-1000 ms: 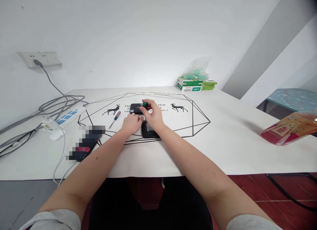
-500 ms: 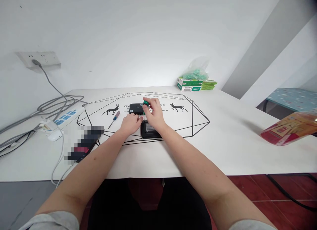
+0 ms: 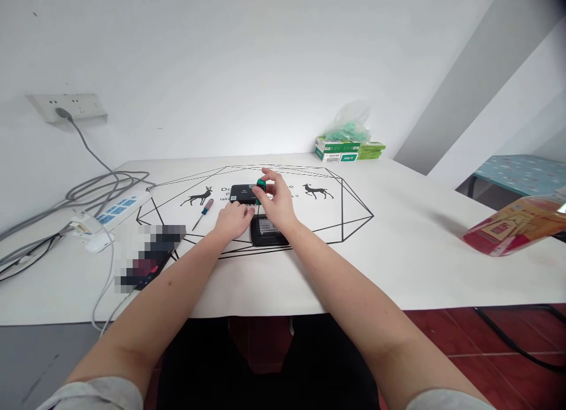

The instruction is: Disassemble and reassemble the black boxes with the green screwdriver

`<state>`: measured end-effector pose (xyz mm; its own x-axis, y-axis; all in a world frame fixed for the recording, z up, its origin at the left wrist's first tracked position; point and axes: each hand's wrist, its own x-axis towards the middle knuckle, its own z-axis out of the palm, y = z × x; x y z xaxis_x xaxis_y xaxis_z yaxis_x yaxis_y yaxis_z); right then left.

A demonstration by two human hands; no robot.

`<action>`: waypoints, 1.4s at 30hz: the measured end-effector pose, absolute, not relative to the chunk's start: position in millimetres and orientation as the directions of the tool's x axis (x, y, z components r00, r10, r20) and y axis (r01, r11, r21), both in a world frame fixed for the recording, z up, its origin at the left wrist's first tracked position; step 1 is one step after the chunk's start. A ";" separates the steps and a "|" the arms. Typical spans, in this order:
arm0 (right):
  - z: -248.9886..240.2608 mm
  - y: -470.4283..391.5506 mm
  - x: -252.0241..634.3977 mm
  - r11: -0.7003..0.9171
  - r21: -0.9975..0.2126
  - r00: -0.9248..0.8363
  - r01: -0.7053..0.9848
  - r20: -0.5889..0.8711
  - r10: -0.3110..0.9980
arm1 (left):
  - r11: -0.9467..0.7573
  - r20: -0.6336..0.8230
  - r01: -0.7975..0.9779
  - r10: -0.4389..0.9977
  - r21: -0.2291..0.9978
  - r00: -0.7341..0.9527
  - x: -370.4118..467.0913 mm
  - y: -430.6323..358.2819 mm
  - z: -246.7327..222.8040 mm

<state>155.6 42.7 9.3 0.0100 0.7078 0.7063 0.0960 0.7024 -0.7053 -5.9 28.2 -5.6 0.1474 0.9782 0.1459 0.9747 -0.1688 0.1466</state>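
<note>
My right hand (image 3: 277, 202) is closed around the green handle of a screwdriver (image 3: 261, 184), thumb against it and index finger raised. The shaft points down at a black case (image 3: 270, 241) with a white label inside; its tip is too small to make out. My left hand (image 3: 234, 220) lies palm down at the case's far left corner, fingers curled and thumb against the corner. Behind both hands sits a flat black box (image 3: 241, 192) with a small white sticker.
A second screwdriver (image 3: 203, 213) lies left of my hands. Further left are a dark phone (image 3: 154, 263), partly blurred out, a power strip (image 3: 119, 212) and coiled cables (image 3: 106, 180). Green-and-white boxes (image 3: 338, 146) stand against the wall. A colourful bag (image 3: 504, 230) is at the right.
My right index finger has lifted off the top of the green handle, and the hand has turned slightly. My left hand stays in place.
</note>
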 end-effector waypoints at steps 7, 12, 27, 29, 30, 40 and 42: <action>12.1 36.9 156.6 0.687 -0.714 -0.008 0.137 0.692 0.722 | -0.169 0.139 0.976 0.979 0.139 0.150 -6.6 28.8 -6.1; 11.2 38.4 159.1 0.757 -0.615 -0.067 0.222 0.765 0.641 | -0.171 0.136 0.975 0.979 0.143 0.152 -6.6 29.2 -5.9; 7.4 51.8 163.7 0.731 -0.656 -0.071 0.187 0.733 0.676 | -0.192 0.153 0.969 0.974 0.155 0.168 -8.8 30.3 -10.5; 6.9 51.8 162.3 0.704 -0.701 -0.110 0.119 0.695 0.710 | -0.194 0.153 0.969 0.973 0.152 0.171 -8.8 30.2 -10.5; 6.7 51.6 161.5 0.684 -0.725 -0.133 0.083 0.672 0.728 | -0.195 0.152 0.969 0.973 0.149 0.172 -8.8 30.1 -10.4; 14.6 41.2 162.3 0.668 -0.734 -0.123 0.122 0.657 0.744 | -0.204 0.143 0.967 0.973 0.155 0.182 -10.5 29.7 -8.2; 14.5 41.4 163.3 0.680 -0.721 -0.129 0.134 0.667 0.734 | -0.202 0.148 0.967 0.973 0.154 0.180 -10.8 30.2 -9.1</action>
<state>163.3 41.4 14.5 -0.1286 0.7336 0.6673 0.1343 0.6796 -0.7212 -10.8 30.2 -9.1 0.1797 0.9726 0.1475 0.9673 -0.2020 0.1536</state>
